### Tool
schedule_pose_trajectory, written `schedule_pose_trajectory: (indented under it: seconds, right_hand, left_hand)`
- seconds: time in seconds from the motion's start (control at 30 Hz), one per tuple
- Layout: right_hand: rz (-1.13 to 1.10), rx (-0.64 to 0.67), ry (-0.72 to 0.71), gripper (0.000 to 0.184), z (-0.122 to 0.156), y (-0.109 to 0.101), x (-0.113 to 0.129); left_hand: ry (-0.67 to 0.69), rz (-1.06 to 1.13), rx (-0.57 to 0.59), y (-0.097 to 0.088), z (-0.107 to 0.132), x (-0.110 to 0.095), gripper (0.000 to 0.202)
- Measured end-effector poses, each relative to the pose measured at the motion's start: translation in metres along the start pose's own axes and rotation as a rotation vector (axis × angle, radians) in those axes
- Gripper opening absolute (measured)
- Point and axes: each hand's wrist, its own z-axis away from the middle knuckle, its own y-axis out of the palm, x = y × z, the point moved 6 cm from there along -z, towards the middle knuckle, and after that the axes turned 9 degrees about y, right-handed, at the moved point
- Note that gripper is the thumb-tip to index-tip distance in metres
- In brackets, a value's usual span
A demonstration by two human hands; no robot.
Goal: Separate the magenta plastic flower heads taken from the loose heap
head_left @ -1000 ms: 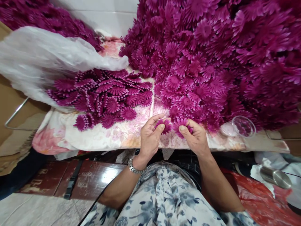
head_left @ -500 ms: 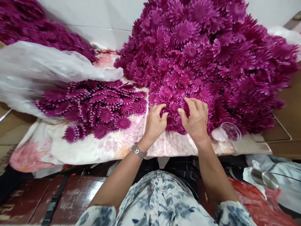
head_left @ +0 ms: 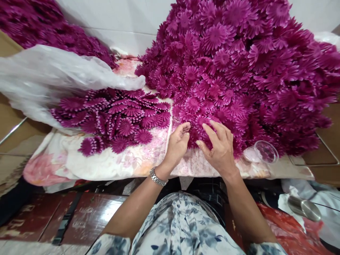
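A tall mound of magenta artificial flowers point(head_left: 220, 63) rises in front of me. My left hand point(head_left: 177, 143) is at the mound's front edge, its fingers loosely bent with a gap to the thumb. I see nothing between them. My right hand point(head_left: 219, 147) is close beside it, fingers spread and thumb apart, with no flower in its grasp. Some blossoms lie just beyond the fingertips; whether they touch is hard to tell. On the left, flatter stacked flower pieces point(head_left: 126, 125) with pale petal tips lie on a floral cloth point(head_left: 106, 166).
White plastic sheeting point(head_left: 66, 71) partly covers the stacked pieces. Beyond it is another magenta heap point(head_left: 53, 30). A clear plastic cup point(head_left: 265, 152) lies tipped to the right of my right hand. Cardboard point(head_left: 325, 141) stands at the right edge, and a metal cup point(head_left: 304, 208) sits lower right.
Both hands have drawn slightly back toward me from the flowers. The right fingers have spread, while the left fingers have come nearer the thumb. The view has shifted a little.
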Motion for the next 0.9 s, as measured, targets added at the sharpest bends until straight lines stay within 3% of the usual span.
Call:
schedule_pose_trajectory:
  seconds: [0.13,0.27,0.4,0.5,0.67,0.77,0.9]
  right_hand:
    - [-0.006,0.07,-0.165,0.03,0.009,0.009,0.027]
    - [0.123,0.151,-0.352,0.021,0.009,0.027,0.05]
    - [0.218,0.117,-0.282,0.017,-0.005,0.032,0.044]
    - [0.114,0.129,-0.309,0.015,-0.01,0.027,0.048]
    - [-0.162,0.187,-0.368,0.021,-0.031,0.025,0.094]
    - [-0.156,0.329,-0.297,0.029,-0.054,0.051,0.136]
    - [-0.055,0.559,-0.057,0.037,-0.073,0.101,0.17]
  left_hand:
    - [0.02,0.079,-0.159,-0.018,0.008,-0.014,0.024]
    - [0.002,0.058,-0.198,-0.04,0.019,-0.025,0.018]
    - [0.063,0.001,-0.255,-0.075,0.028,-0.038,0.016]
    - [0.134,-0.044,-0.328,-0.107,0.033,-0.048,0.016]
    - [0.158,-0.035,-0.478,-0.15,0.037,-0.05,0.012]
    - [0.155,-0.018,-0.534,-0.162,0.038,-0.049,0.011]
    - [0.177,-0.063,-0.555,-0.172,0.039,-0.049,0.012]
